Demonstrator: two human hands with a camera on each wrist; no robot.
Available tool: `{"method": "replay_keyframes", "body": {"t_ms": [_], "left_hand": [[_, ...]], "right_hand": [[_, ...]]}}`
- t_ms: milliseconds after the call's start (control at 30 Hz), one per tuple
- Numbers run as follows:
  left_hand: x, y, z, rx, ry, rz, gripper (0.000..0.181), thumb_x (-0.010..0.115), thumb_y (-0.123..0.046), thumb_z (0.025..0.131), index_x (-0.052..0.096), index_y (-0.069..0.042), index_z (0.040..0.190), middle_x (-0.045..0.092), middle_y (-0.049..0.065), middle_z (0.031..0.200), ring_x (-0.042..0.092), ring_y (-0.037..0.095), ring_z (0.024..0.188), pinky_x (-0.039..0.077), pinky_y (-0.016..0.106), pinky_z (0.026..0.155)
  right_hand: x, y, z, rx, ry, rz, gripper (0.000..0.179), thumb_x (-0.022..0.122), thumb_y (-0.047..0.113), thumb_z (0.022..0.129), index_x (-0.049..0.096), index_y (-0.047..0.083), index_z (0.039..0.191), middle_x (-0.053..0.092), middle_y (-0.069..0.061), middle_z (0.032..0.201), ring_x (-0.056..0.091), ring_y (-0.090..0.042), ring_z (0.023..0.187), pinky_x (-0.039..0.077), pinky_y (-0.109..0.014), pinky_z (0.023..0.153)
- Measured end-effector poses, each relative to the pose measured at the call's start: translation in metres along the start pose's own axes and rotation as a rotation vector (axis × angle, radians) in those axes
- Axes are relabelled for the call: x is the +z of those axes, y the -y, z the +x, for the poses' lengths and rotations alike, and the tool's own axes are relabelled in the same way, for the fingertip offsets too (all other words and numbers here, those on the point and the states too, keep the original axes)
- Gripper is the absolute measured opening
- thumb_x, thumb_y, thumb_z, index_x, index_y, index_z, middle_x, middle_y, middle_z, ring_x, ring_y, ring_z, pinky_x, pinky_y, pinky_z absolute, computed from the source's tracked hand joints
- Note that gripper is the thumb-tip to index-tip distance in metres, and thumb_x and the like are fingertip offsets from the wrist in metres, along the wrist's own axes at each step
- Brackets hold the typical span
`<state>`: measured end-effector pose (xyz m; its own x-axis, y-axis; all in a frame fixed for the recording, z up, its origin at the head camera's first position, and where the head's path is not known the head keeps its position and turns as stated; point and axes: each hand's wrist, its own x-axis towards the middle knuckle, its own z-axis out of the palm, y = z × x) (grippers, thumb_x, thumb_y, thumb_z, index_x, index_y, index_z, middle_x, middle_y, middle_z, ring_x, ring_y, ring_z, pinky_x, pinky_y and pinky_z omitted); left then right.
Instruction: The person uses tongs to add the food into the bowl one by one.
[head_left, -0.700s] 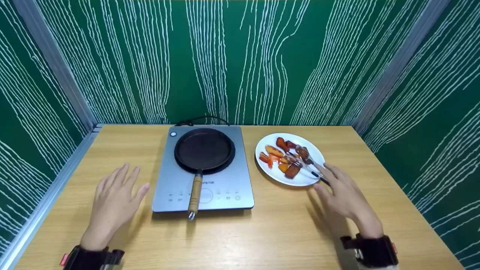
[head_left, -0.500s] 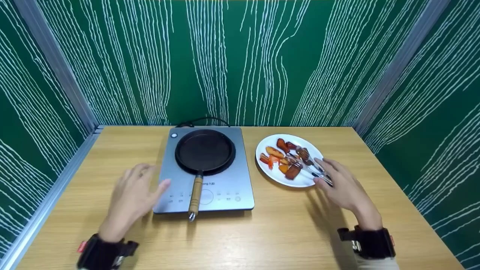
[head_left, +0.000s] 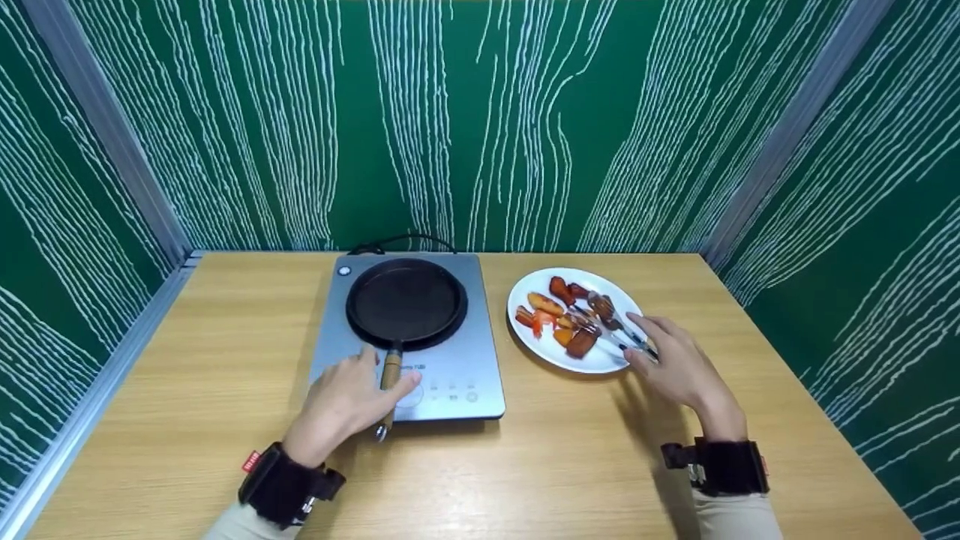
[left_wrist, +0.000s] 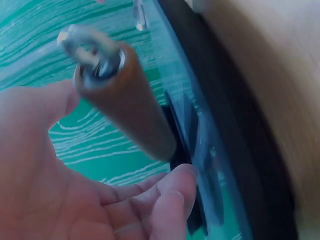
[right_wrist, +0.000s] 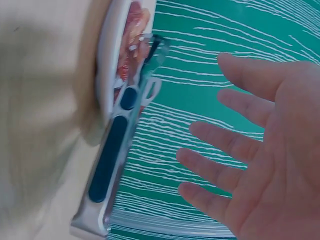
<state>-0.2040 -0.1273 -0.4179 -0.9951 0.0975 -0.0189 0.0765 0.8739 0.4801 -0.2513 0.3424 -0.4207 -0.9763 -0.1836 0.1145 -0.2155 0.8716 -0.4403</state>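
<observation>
Head view: found the pan (head_left: 406,300) on the cooker (head_left: 480,360), with its wooden handle (head_left: 391,369) reaching past the near edge. Judged likely to swivel if nudged sideways by the left hand (head_left: 343,399) before a firm grip. Saw that hand's thumb and fingers parted around the handle, with a gap at the palm; could not tell about contact. Farther right, found tongs (right_wrist: 108,159) across the plate (head_left: 529,346); judged liable to slip if bumped by the right hand (head_left: 679,371). Saw its fingers well spread, holding nothing, just beside the tongs.

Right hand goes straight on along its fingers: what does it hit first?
Probably the metal tongs, which stick out over the rim of the plate. Wrist view shows a gap before the fingertips; its depth is unclear.
</observation>
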Motion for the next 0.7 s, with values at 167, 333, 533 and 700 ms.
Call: {"method": "replay_keyframes", "body": {"t_ms": [167, 333, 533, 700], "left_hand": [[0.009, -0.003, 0.002, -0.007, 0.015, -0.013, 0.091, 0.072, -0.057, 0.095, 0.043, 0.008, 0.152, 0.061, 0.010, 0.078, 0.059, 0.021, 0.059, 0.042, 0.033, 0.053], [0.014, 0.001, 0.000, 0.015, 0.023, -0.041, 0.079, 0.072, -0.034, 0.097, 0.038, 0.007, 0.155, 0.059, 0.010, 0.078, 0.058, 0.021, 0.056, 0.046, 0.035, 0.052], [0.012, 0.001, 0.000, 0.028, 0.054, -0.078, 0.066, 0.063, -0.019, 0.096, 0.041, 0.008, 0.151, 0.061, 0.012, 0.083, 0.061, 0.024, 0.061, 0.049, 0.038, 0.057], [0.009, 0.005, 0.002, 0.022, 0.069, -0.098, 0.051, 0.062, -0.017, 0.099, 0.047, 0.007, 0.141, 0.060, 0.013, 0.083, 0.062, 0.025, 0.059, 0.048, 0.038, 0.055]], "right_hand": [[0.005, -0.007, 0.001, 0.012, 0.003, -0.001, 0.063, 0.063, 0.022, 0.106, 0.040, 0.007, 0.163, 0.040, -0.032, 0.159, 0.036, -0.057, 0.146, 0.026, -0.073, 0.117], [0.008, -0.008, 0.002, 0.034, 0.020, -0.002, 0.064, 0.063, 0.023, 0.106, 0.039, 0.008, 0.164, 0.038, -0.033, 0.160, 0.035, -0.058, 0.147, 0.026, -0.074, 0.117], [0.009, -0.009, 0.002, 0.019, 0.010, -0.005, 0.062, 0.065, 0.020, 0.105, 0.042, 0.004, 0.161, 0.041, -0.034, 0.156, 0.037, -0.057, 0.145, 0.028, -0.072, 0.117], [0.007, -0.007, 0.002, 0.033, 0.020, -0.002, 0.063, 0.064, 0.021, 0.106, 0.041, 0.006, 0.162, 0.039, -0.033, 0.158, 0.036, -0.058, 0.146, 0.028, -0.073, 0.117]]}}
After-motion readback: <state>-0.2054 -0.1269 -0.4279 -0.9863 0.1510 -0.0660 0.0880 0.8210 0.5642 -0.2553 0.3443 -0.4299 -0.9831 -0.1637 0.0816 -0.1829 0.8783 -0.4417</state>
